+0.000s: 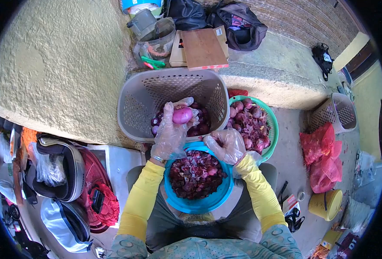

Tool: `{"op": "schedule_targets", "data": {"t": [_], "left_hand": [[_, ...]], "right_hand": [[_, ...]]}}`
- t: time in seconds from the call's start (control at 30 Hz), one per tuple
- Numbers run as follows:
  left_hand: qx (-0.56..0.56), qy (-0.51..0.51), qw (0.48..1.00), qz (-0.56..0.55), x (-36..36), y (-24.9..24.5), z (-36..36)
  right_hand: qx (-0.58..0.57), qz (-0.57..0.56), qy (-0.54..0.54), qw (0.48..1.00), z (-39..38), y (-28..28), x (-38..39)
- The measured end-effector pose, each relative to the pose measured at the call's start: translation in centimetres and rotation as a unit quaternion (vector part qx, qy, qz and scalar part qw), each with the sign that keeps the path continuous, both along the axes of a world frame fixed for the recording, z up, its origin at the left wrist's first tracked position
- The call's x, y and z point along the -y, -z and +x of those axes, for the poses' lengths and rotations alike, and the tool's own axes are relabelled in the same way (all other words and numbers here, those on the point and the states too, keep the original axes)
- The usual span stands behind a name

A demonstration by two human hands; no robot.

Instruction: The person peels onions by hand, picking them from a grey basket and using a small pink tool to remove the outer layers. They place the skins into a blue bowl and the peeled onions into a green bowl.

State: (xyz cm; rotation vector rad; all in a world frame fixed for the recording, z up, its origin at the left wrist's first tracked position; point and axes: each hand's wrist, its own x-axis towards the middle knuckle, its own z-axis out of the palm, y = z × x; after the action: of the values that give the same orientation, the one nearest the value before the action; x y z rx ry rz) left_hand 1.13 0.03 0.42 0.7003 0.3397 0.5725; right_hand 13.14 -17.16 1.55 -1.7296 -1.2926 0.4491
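Onion (182, 115): pink-purple, glossy. Left hand (170, 134) and right hand (226, 146): clear, translucent gloves. Sleeves (141, 203): bright yellow. Bowl (199, 206): turquoise blue. Peels (195, 175) inside: dark maroon-purple. Basket (135, 103): grey, regular hole pattern. Colander (274, 125): green; bulbs (249, 123) inside: purple-red. Plastic bags (323, 157): red. Bucket (325, 203): yellow. Board (204, 47): brown wood. Wall (61, 64): pale yellow, rough speckle.

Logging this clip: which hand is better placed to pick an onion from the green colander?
Right hand, likely: it sits beside the green colander; left hand holds a peeled onion over the grey basket.
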Motion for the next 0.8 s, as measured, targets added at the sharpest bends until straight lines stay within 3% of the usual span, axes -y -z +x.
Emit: {"op": "schedule_targets", "data": {"t": [0.17, 0.27, 0.7, 0.8], "left_hand": [[-0.028, -0.022, 0.999, 0.013, 0.3, -0.4, -0.2], [-0.028, -0.009, 0.999, 0.017, -0.2, 0.2, -0.4], [-0.034, 0.02, 0.999, 0.031, 0.6, -0.8, -0.7], [-0.017, 0.035, 0.998, 0.043, 0.3, -0.4, -0.9]], "right_hand": [[0.146, -0.047, 0.024, 0.988, 0.1, -1.8, 0.4], [0.154, -0.125, -0.011, 0.98, 0.3, -1.9, 0.7], [0.142, -0.096, -0.059, 0.984, 0.0, -1.1, 0.4], [0.192, -0.102, -0.046, 0.975, 0.0, -0.9, 0.5]]}}
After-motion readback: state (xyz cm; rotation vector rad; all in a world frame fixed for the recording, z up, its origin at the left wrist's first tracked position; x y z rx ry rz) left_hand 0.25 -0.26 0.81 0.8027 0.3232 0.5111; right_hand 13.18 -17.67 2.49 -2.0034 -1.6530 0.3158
